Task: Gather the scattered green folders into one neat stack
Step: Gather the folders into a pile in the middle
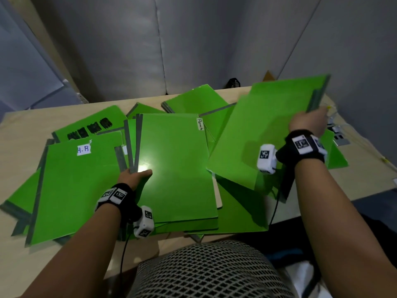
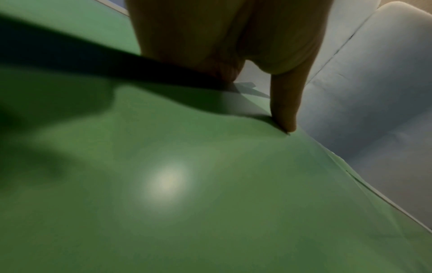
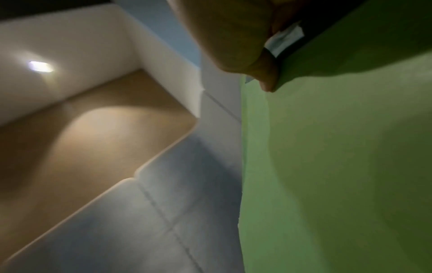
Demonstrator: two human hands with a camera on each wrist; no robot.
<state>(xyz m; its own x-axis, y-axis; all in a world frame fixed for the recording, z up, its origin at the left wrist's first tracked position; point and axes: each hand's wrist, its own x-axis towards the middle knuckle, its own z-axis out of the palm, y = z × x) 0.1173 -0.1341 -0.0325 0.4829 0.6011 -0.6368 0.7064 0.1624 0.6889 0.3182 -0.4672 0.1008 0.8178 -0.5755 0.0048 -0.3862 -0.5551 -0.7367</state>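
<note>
Several green folders with grey spines lie scattered and overlapping on a beige table (image 1: 19,130). My left hand (image 1: 137,174) grips the near left edge of the middle pile, topped by the "Permits" folder (image 1: 176,164); its thumb (image 2: 284,110) presses on the green cover (image 2: 187,184). My right hand (image 1: 309,121) holds a lifted folder (image 1: 264,134) by its grey spine, tilted above the right side of the table, thumb (image 3: 266,73) pinching the cover (image 3: 339,166). An "H-R" folder (image 1: 79,186) lies to the left, and more folders (image 1: 193,100) at the back.
A small black basket (image 1: 233,83) stands at the table's far edge. Cables and small items (image 1: 337,134) lie along the right edge. Grey padded panels (image 1: 193,39) wall the table in. Mesh-patterned fabric (image 1: 210,272) fills the bottom of the head view.
</note>
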